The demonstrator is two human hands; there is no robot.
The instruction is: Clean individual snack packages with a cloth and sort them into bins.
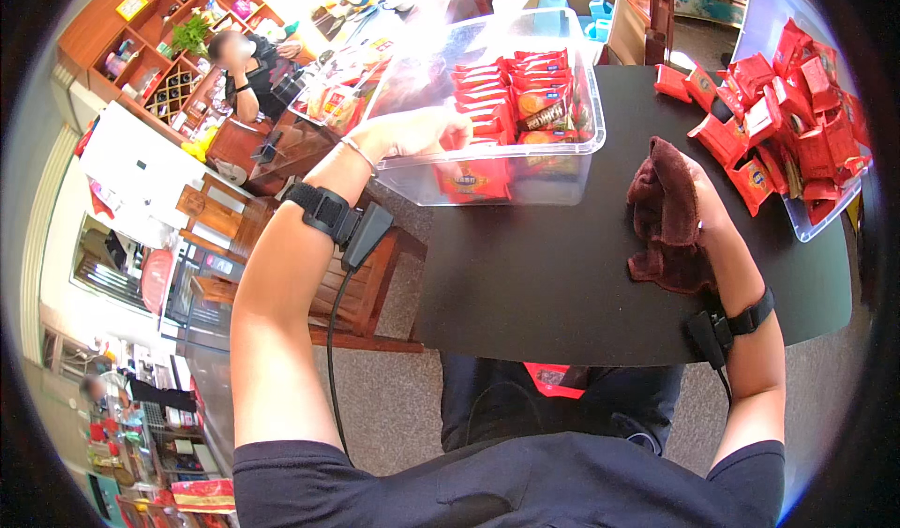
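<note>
My left hand [432, 133] reaches over the near left rim of a clear plastic bin [415, 180]. Its curled fingers are at the red snack packets [481, 124] standing in rows inside; whether they pinch one is unclear. Through the bin's front wall a larger red packet [471, 181] with a printed emblem shows. My right hand [705, 191] grips a dark brown cloth [664, 205], which hangs in folds onto the black tabletop [534, 275]. To the right of that hand, a heap of red packets [787, 117] spills from a tilted plastic bin [819, 227] onto the table.
A cardboard box [629, 29] with blue items stands behind the clear bin. A wooden chair [355, 289] is at the table's left side. Farther left, one person [253, 78] sits near shelves, and another person [158, 391] is in the background.
</note>
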